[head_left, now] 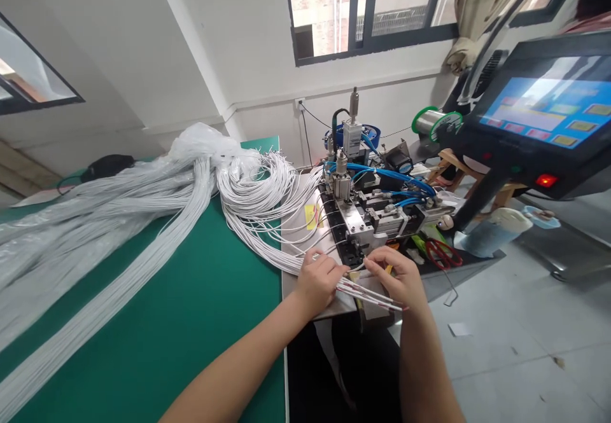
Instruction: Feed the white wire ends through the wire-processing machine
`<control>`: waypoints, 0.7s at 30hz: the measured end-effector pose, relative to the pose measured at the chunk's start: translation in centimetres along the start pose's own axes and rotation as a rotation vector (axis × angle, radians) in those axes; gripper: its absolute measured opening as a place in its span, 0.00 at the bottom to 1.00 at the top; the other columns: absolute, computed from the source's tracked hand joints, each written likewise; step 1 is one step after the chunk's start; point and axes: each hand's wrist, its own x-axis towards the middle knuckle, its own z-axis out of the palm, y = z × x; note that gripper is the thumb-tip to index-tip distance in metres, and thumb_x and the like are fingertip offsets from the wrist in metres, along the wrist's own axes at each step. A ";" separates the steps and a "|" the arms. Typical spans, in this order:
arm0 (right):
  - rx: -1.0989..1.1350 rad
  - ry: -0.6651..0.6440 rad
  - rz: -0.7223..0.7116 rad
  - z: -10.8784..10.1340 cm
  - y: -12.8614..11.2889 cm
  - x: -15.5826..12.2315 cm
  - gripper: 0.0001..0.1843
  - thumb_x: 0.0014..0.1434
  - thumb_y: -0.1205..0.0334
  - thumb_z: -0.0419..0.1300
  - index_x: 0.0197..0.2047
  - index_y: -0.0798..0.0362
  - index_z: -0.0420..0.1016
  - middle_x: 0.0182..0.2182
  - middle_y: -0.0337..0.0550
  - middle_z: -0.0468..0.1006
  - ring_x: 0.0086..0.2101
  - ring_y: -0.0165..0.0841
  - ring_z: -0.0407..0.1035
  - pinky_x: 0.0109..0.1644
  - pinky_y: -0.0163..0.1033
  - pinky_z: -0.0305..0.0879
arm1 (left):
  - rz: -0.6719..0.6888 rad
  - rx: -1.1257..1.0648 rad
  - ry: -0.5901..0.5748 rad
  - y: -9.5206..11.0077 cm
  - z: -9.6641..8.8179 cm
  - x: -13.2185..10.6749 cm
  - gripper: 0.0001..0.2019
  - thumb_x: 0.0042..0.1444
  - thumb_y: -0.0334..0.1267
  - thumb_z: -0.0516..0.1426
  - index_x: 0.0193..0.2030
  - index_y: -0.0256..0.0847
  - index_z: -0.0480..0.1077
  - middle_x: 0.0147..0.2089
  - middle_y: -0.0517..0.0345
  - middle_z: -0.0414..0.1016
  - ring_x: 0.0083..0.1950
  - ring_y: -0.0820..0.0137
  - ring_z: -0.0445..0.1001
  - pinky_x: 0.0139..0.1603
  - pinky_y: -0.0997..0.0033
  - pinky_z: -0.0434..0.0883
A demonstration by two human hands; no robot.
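Note:
My left hand (319, 278) is closed around a small bunch of white wires (367, 296) whose stripped ends stick out to the right. Beside it, my right hand (400, 278) pinches one wire end with its fingertips, close to the front of a small metal machine (367, 210) with blue air hoses. Both hands hover over the machine's grey plate (298, 235). More white wires fan from the plate back to a large bundle (248, 184) on the green table (191, 308).
A long mass of white wires in clear plastic (95, 219) covers the table's left side. A touchscreen panel (544, 111) on an arm stands at right, above red-handled scissors (442, 252), a wire spool (432, 121) and a white jug (496, 229). Grey floor lies at lower right.

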 end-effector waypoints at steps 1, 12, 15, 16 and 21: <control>-0.059 0.022 0.000 -0.1 0.3 0.0 0.07 0.59 0.61 0.60 0.30 0.52 0.74 0.29 0.42 0.74 0.30 0.33 0.67 0.34 0.38 0.62 | -0.013 0.000 -0.001 -0.1 0.1 0.0 0.14 0.57 0.29 0.49 0.45 0.42 0.72 0.31 0.59 0.74 0.34 0.70 0.69 0.51 0.60 0.57; -0.282 0.041 0.088 -0.6 3.5 0.4 0.10 0.58 0.59 0.57 0.27 0.53 0.73 0.24 0.40 0.72 0.27 0.32 0.65 0.31 0.37 0.59 | -0.097 -0.044 -0.158 0.2 0.1 0.7 0.25 0.48 0.24 0.52 0.54 0.46 0.68 0.46 0.56 0.75 0.45 0.66 0.71 0.53 0.58 0.54; -0.266 0.029 0.140 -0.6 4.0 0.4 0.11 0.58 0.58 0.56 0.27 0.53 0.72 0.24 0.41 0.73 0.26 0.33 0.65 0.31 0.37 0.60 | -0.107 -0.061 -0.187 0.1 0.2 0.7 0.26 0.47 0.25 0.53 0.54 0.46 0.68 0.48 0.54 0.74 0.47 0.64 0.71 0.53 0.57 0.55; -0.252 0.024 0.158 -0.5 4.2 0.3 0.11 0.58 0.58 0.56 0.27 0.53 0.72 0.25 0.40 0.73 0.27 0.33 0.66 0.31 0.37 0.60 | -0.110 -0.062 -0.192 0.1 0.3 0.7 0.26 0.47 0.25 0.53 0.54 0.46 0.68 0.48 0.54 0.74 0.48 0.64 0.71 0.53 0.57 0.55; -0.170 0.015 0.217 -0.2 4.4 0.5 0.12 0.58 0.56 0.56 0.28 0.54 0.72 0.23 0.39 0.72 0.26 0.33 0.65 0.31 0.36 0.60 | -0.120 -0.046 -0.176 0.1 0.5 0.5 0.25 0.48 0.24 0.53 0.54 0.45 0.69 0.47 0.53 0.74 0.47 0.64 0.70 0.52 0.57 0.57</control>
